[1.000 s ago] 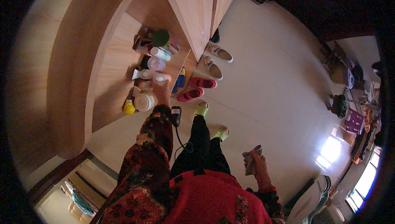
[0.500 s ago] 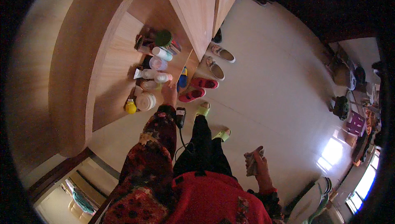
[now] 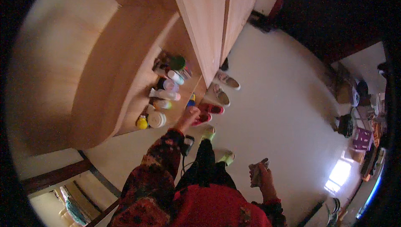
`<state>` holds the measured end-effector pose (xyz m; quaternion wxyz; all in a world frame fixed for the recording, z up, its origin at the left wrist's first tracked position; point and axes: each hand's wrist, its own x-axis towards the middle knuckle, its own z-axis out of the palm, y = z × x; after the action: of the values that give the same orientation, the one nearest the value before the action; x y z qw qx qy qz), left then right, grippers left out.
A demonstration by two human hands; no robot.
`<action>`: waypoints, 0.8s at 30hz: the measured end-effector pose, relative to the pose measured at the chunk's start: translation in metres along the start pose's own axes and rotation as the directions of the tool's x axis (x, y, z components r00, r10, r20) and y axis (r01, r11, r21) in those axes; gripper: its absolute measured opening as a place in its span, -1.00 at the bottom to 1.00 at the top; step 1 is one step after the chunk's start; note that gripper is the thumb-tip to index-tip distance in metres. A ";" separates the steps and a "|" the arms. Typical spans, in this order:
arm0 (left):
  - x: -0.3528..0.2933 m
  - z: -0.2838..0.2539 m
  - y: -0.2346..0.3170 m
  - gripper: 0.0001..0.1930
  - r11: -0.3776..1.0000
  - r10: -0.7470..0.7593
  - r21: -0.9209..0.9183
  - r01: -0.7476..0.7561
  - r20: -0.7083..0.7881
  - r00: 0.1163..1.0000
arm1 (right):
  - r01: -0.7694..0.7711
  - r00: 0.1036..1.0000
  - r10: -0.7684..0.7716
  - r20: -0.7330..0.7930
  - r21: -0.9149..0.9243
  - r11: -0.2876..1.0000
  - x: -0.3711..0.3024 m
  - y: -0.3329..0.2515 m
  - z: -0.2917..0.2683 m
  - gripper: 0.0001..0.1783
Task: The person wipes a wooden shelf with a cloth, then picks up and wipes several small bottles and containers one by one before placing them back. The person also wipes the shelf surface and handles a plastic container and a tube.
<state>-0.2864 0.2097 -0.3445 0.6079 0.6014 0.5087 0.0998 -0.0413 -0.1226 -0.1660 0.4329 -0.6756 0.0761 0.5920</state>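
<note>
My left hand hovers at the front edge of a wooden cabinet shelf, its fingers blurred by motion. On that shelf beside it stand a round white-lidded jar, a small yellow bottle, a pale tube, a clear cup, a white bottle and a green-lidded container. My right hand, held low over the floor at the right, is closed around a crumpled greyish cloth.
Red shoes and patterned shoes line the floor by the cabinet. A dark device with a cord lies near my feet in green slippers. A purple basket and other items stand along the right side.
My left hand has drawn away from the bottles on the shelf toward its front edge. The view has shifted, so the shelf contents appear lower. The right hand keeps the cloth.
</note>
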 end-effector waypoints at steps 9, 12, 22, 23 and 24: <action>-0.164 0.017 0.205 -0.61 0.938 0.268 0.186 -0.293 0.148 0.952 | 0.626 0.753 -0.570 0.329 -0.092 0.775 0.012 -0.013 -0.017 -0.38; -0.195 0.023 0.263 -0.33 0.314 0.826 0.695 -0.646 0.135 0.547 | 0.373 0.798 -0.461 0.389 0.282 0.884 -0.056 -0.051 -0.008 -0.40; -0.252 0.123 0.366 -0.38 -0.317 0.710 0.812 -0.490 0.546 0.445 | 0.985 0.121 -0.883 0.453 0.059 0.165 -0.188 -0.099 -0.001 -0.38; -0.233 0.139 0.347 -0.35 -0.399 0.762 0.789 -0.468 0.569 0.310 | 0.959 -0.118 -0.837 0.535 -0.158 -0.236 -0.189 -0.102 -0.004 -0.34; -0.225 0.155 0.339 -0.28 -0.383 0.752 0.696 -0.607 0.617 0.233 | 0.944 -0.026 -0.792 0.610 -0.246 -0.221 -0.206 -0.095 0.001 -0.25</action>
<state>-0.1093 0.0340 0.0125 -0.0951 0.9783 0.0053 0.1842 -0.0427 -0.1482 0.0590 0.4685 -0.5444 -0.6772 0.1599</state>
